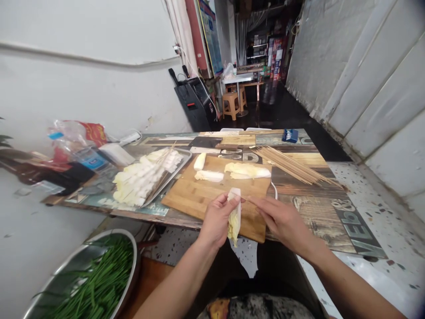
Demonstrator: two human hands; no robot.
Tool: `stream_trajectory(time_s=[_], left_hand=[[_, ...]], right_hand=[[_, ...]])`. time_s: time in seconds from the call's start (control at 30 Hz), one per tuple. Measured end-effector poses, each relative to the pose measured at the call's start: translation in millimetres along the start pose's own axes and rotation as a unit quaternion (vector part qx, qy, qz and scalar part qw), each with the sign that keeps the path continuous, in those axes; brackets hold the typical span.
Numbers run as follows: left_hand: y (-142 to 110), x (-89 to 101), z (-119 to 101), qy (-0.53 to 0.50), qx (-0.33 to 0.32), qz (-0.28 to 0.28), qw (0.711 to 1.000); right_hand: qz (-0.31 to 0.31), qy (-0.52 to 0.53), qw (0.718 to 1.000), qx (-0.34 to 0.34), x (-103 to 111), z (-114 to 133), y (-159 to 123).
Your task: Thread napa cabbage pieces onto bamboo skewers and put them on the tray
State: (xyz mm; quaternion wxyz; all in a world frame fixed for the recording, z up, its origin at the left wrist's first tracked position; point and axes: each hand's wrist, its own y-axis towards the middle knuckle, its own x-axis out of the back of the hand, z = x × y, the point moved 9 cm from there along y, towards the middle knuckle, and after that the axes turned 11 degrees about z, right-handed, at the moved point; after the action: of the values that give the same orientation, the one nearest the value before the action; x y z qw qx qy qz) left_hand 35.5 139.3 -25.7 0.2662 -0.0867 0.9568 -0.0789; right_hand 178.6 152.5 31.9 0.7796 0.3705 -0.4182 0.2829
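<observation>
Between its thumb and fingers, my left hand (pixel 217 217) grips a piece of napa cabbage (pixel 235 221), white stem up and yellow leaf hanging down. My right hand (pixel 282 217) pinches a thin wooden skewer (pixel 247 198), whose tip meets the stem near my left thumb; how deep it goes I cannot tell. Both hands are over the near edge of a wooden cutting board (pixel 189 192). On the board lie a long cabbage piece (pixel 249 170) and two shorter ones. Left of it, a metal tray (pixel 177 170) bears a pile of skewered cabbage (pixel 146 177).
A bundle of bare skewers (pixel 295 166) lies right of the board. Behind it are a cleaver (pixel 206 142) and a blue packet (pixel 290 135). A plastic bottle (pixel 89 157) and bags stand at the table's left. Below, a metal basin (pixel 133 248) holds green chives (pixel 96 279).
</observation>
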Motion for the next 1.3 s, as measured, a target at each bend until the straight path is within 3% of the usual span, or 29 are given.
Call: stream_trajectory(time_s=[0.27,0.63,1.3], left_hand=[[-14.4,6.8,5.0,-0.065,0.05,-0.059,0.995],[-15.7,0.8,11.4,-0.103,0.077,-0.027,0.991],[-20.7,-3.4,12.7,-0.117,0.089,-0.032,0.989]], right_hand=[[-0.083,-0.119,0.989,-0.022,29.4,17.9,-17.6],[-0.074,-0.117,0.99,-0.027,27.2,21.8,-22.3],[-0.085,-0.119,0.989,-0.025,28.9,22.0,-27.7]])
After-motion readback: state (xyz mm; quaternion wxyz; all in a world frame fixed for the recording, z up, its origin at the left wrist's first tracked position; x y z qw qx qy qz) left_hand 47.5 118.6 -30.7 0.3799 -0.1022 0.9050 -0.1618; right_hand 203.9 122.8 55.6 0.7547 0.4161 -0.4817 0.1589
